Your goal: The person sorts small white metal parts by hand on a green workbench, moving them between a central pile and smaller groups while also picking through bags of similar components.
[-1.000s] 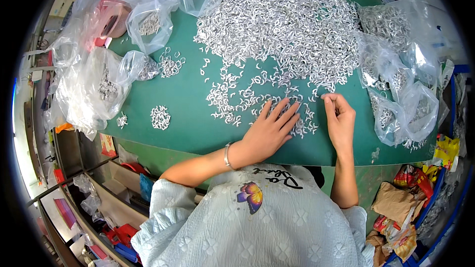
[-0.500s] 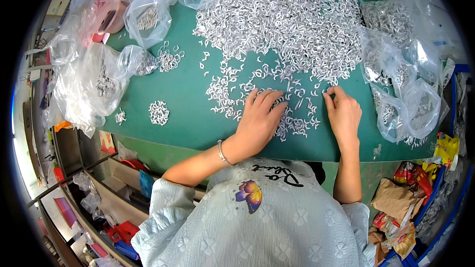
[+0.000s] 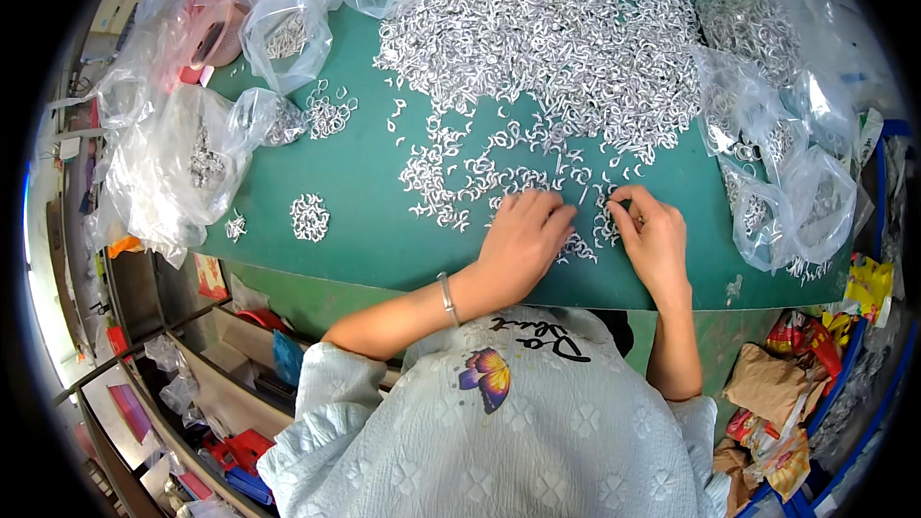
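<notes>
Big silver pile (image 3: 547, 48): lay along the far edge of the green bench (image 3: 374, 247), all tiny bent bits (so very many!).
Loose bits (image 3: 441, 177): lay between pile and near edge, some under the fingers.
Left hand (image 3: 523, 242): bent low, fingers close together; could not tell if clamped on a bit.
Right hand (image 3: 654, 238): curled, thumb and first fingertip nearly together; could not tell if pinching anything.
Spill: might have dropped bits off the near edge, from sweeping a wrist too wide.
Mix-up: might have pushed bits into the small round heap (image 3: 310, 218), near the near edge's left part, from dragging an arm.
Clear bag (image 3: 815, 201): sat by the near right corner; might have tipped over if bumped.
Bench top: looked smooth, easy to slide bits on.
Room: had drawers (image 3: 230, 364) below the left end, crumpled packets (image 3: 767, 384) past the near right corner.
</notes>
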Tool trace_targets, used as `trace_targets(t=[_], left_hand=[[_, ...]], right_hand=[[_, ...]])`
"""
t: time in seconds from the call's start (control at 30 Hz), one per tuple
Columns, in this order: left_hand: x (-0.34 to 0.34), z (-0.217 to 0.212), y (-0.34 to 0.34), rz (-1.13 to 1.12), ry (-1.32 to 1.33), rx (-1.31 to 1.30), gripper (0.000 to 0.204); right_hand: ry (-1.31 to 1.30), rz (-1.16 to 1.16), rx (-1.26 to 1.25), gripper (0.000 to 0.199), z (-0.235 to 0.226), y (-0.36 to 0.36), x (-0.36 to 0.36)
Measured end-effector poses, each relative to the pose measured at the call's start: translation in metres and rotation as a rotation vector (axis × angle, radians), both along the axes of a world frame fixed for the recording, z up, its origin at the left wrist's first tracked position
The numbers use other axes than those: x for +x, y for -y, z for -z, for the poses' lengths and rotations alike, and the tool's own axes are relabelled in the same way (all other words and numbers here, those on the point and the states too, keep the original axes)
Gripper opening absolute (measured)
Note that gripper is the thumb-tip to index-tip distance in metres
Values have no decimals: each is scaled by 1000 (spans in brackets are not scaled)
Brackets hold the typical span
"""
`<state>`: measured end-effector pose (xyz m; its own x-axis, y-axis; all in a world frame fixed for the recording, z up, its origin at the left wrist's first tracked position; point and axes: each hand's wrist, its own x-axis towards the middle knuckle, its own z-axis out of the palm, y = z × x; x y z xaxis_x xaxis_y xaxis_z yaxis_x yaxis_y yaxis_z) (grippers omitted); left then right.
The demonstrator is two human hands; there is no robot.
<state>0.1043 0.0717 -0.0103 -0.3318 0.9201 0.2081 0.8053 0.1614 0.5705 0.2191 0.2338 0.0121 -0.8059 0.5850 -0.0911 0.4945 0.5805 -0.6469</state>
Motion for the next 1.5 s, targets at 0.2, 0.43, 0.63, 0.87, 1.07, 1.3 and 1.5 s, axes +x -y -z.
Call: trace_targets(t=[0.2, 0.43, 0.63, 0.87, 1.07, 1.3, 1.5], left_hand=[[-1, 5, -16, -120, -90, -53, 18], [-12, 6, -13, -159, 5, 31, 16], [-30, 0, -14, -318, 208, 187, 11], [-36, 17, -39, -289, 41, 176, 11], [-33, 15, -44, -299, 120, 126, 20], [-23, 16, -43, -292, -5, 53, 30], [-24, 13, -41, -290, -22, 89, 37]], right_hand=[[-96, -222, 174, 11, 6, 7, -20], [60, -483, 157, 16, 6, -18, -36], [15, -423, -232, 15, -8, -36, -36], [-677, -388, -1734, 27, 13, -28, -7], [-580, -71, -1689, 16, 18, -27, -9], [-463, 123, -1351, 14, 5, -23, -42], [-538, 109, -1526, 14, 17, -23, -32]])
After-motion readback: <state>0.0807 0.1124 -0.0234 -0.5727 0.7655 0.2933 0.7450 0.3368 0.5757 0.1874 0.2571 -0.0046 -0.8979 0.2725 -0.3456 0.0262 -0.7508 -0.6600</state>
